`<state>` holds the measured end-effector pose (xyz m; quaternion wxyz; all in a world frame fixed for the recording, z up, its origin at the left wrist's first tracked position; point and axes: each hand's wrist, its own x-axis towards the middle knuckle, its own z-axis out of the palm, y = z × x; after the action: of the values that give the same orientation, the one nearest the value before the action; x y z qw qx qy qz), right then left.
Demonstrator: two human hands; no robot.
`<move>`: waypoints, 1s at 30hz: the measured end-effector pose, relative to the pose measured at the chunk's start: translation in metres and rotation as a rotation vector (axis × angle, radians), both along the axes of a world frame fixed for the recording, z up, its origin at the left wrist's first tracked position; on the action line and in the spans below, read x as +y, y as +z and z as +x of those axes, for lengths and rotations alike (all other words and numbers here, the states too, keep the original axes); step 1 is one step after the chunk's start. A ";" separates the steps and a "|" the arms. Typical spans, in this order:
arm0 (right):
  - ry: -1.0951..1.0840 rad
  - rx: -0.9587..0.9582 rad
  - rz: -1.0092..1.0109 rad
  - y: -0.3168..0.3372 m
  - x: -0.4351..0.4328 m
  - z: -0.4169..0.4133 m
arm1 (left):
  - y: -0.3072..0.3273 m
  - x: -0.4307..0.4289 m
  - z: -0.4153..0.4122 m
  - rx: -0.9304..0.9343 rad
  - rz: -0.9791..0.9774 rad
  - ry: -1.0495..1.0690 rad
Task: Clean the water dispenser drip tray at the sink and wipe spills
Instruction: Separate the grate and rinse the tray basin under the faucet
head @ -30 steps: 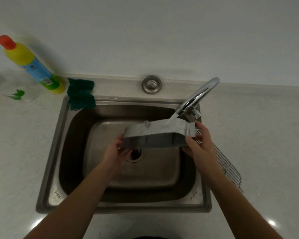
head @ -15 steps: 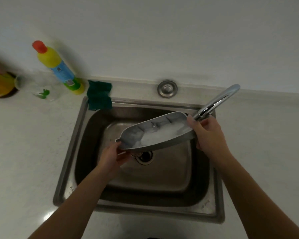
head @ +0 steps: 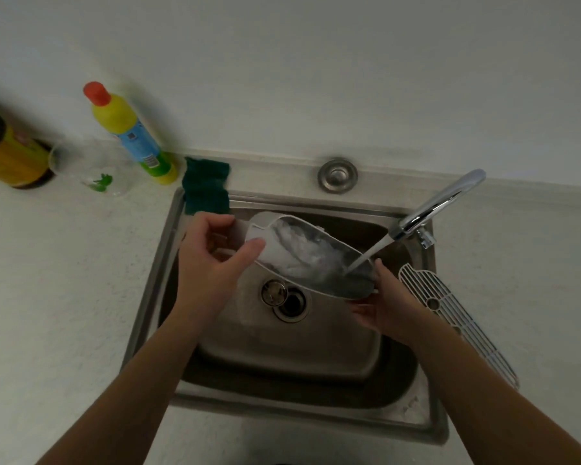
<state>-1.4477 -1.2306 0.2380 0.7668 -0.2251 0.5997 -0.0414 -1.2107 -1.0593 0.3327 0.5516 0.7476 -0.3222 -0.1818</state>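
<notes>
The long grey plastic drip tray [head: 311, 260] is up over the steel sink [head: 416, 417], tipped so its right end hangs lower. The left hand [head: 212, 260] grips the high end, with the thumb on top and the fingers curled round behind it. The right hand [head: 383, 307] holds the low end from below, thumb up against the edge. Both hands are full, each with 1 end of the tray.

Water runs from the shiny curved metal tap [head: 440, 203] straight into the low end of the tray. Inside the tray there is white foamy water, so it looks like the washing is partly done and the rinse is going on. I think the soap has yet to wash out.

The white slotted plastic grille [head: 457, 317] lies beside the sink on the right, near the right hand. I cannot tell if it has been washed. The dark green cloth [head: 205, 189] sits on the sink's back left corner, next to a yellow bottle with a red cap [head: 128, 135].

What is left, I think: tip the water out, do the grille if needed, put the 2 parts together and wipe the spills.
</notes>
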 end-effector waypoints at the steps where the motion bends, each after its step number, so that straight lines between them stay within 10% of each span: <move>1: -0.054 -0.034 -0.001 0.002 -0.002 0.004 | 0.002 -0.001 -0.001 -0.022 -0.033 -0.023; 21: 0.114 0.031 -0.798 0.060 -0.001 -0.027 | -0.111 -0.001 -0.030 0.922 0.168 0.239; 30: -0.182 -0.076 -0.604 0.050 0.003 -0.048 | -0.075 -0.019 -0.029 0.778 -0.027 0.216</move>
<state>-1.4952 -1.2277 0.2876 0.6803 -0.3864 0.5488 -0.2946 -1.2397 -1.0780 0.2582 0.6580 0.6453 -0.0113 -0.3879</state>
